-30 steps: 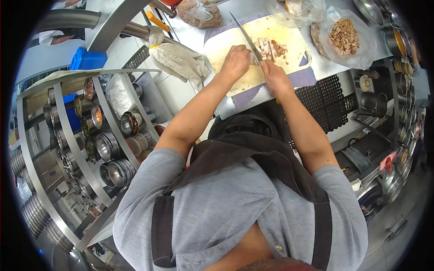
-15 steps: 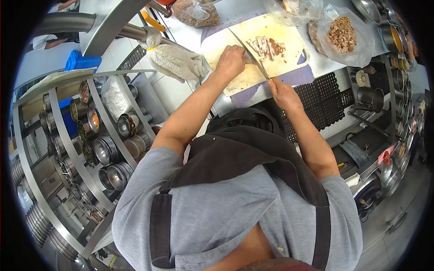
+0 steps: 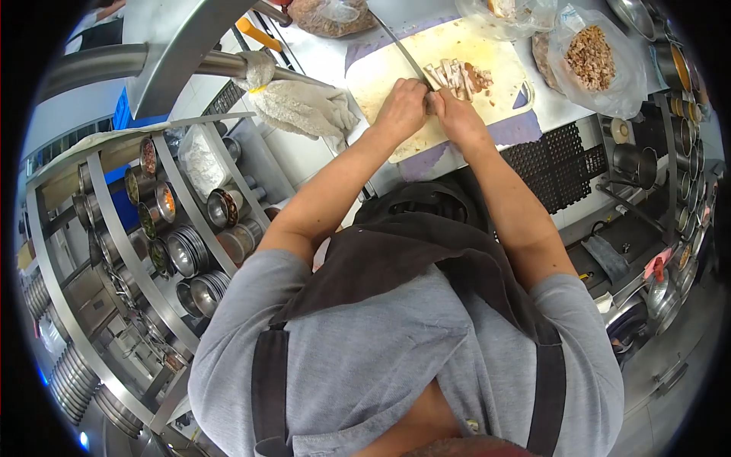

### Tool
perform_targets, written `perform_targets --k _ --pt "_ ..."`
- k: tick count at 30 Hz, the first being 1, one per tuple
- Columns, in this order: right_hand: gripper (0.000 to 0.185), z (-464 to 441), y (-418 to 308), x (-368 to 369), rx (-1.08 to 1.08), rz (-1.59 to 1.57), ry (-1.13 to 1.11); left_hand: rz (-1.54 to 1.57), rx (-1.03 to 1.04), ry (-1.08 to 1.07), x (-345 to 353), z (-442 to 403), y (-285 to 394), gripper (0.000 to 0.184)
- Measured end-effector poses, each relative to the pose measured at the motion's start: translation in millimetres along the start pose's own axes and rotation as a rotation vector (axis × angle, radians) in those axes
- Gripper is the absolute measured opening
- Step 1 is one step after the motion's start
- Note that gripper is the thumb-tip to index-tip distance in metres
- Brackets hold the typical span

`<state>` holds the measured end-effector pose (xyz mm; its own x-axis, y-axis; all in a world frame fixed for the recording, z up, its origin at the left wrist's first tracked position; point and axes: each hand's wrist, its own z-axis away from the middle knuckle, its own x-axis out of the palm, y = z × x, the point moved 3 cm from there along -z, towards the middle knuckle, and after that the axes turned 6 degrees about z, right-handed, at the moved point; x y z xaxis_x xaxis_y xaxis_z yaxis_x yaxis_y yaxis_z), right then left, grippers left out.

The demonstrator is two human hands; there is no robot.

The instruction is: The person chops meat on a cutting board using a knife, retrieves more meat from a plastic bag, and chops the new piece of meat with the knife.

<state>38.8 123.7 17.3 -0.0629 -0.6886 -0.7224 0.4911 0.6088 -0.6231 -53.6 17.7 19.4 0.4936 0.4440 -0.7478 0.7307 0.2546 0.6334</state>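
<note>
My right hand (image 3: 458, 120) is wrapped round the handle of a long kitchen knife (image 3: 399, 46), whose blade points up and left across the cutting board. Close beside it, my left hand (image 3: 403, 111) rests on the board with fingers curled and pressed down; whatever lies under them is hidden. Cut strips of meat (image 3: 455, 78), with some browned bits, sit in a small pile just right of the blade. The pale yellow cutting board (image 3: 499, 57) lies on a purple sheet (image 3: 426, 164) on the metal counter.
Plastic bags stand behind and right of the board, one with diced brown food (image 3: 590, 59), another with brownish contents (image 3: 331, 17). A whitish towel (image 3: 297, 110) hangs on a rail at left. Metal bowls (image 3: 186, 254) fill the left rack; pots (image 3: 636, 164) stand right.
My right hand has moved up and left with the knife, now close against my left hand. The blade has shifted up and left. The whole view has turned slightly.
</note>
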Motion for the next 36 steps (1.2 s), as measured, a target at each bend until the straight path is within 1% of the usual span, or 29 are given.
perform_targets --k 3,5,9,12,14,15,17,20,21,22,24,26,28,30,32,36 --pt "0.038 14.3 4.5 -9.7 -0.014 0.013 0.018 -0.009 -0.02 0.066 -0.9 3.1 -1.4 0.014" --pt "0.038 34.1 4.7 -21.4 0.111 -0.122 -0.047 0.026 -0.023 0.003 -3.8 3.6 -6.0 0.017" --pt "0.038 68.7 10.2 -31.1 0.123 -0.096 -0.053 0.092 -0.046 0.011 -9.8 5.2 -8.6 0.022" --pt "0.037 88.8 6.7 -32.0 0.097 -0.024 -0.094 0.05 -0.101 0.03 -11.2 9.9 -6.3 0.02" --pt "0.036 94.3 6.6 -25.6 0.013 -0.069 -0.036 0.006 -0.031 -0.024 -11.1 8.2 -3.7 0.018" --pt "0.036 94.5 9.0 -20.4 0.016 -0.073 -0.039 0.006 -0.034 -0.029 -10.6 7.5 -3.9 0.018" --pt "0.034 94.6 15.7 -10.6 0.074 -0.002 -0.068 -0.022 -0.023 -0.047 -6.6 6.2 -3.6 0.01" --pt "0.034 90.0 10.6 -6.8 0.062 -0.029 -0.034 0.009 0.007 -0.052 -5.0 3.4 -8.0 0.013" --pt "0.034 78.5 7.9 -3.5 0.052 -0.04 -0.023 0.02 0.046 -0.049 -6.4 3.1 -6.7 0.016" --pt "0.035 65.6 7.0 0.7 0.047 -0.031 -0.007 0.008 0.055 -0.053 -8.4 -0.7 -11.7 0.016" --pt "0.036 47.2 2.4 6.1 0.049 -0.028 0.018 -0.061 0.028 0.019 -9.4 -6.4 -20.9 0.016" --pt "0.037 31.4 -3.6 5.4 0.076 -0.043 0.036 -0.051 0.042 0.013 -14.6 -11.4 -24.4 0.014" --pt "0.037 30.0 -2.1 2.6 0.06 -0.038 0.041 -0.059 0.014 -0.042 -16.8 -13.9 -26.1 0.012" --pt "0.037 34.7 0.6 0.1 0.056 -0.037 0.041 -0.033 0.02 -0.004 -18.0 -12.7 -23.0 0.01" --pt "0.037 47.8 5.8 -1.6 0.053 -0.044 0.052 -0.024 0.039 0.103 -21.0 -8.0 -17.1 0.01" --pt "0.036 60.4 10.3 -2.9 0.075 -0.046 0.046 0.05 0.015 0.066 -12.0 -11.7 -6.8 0.009"
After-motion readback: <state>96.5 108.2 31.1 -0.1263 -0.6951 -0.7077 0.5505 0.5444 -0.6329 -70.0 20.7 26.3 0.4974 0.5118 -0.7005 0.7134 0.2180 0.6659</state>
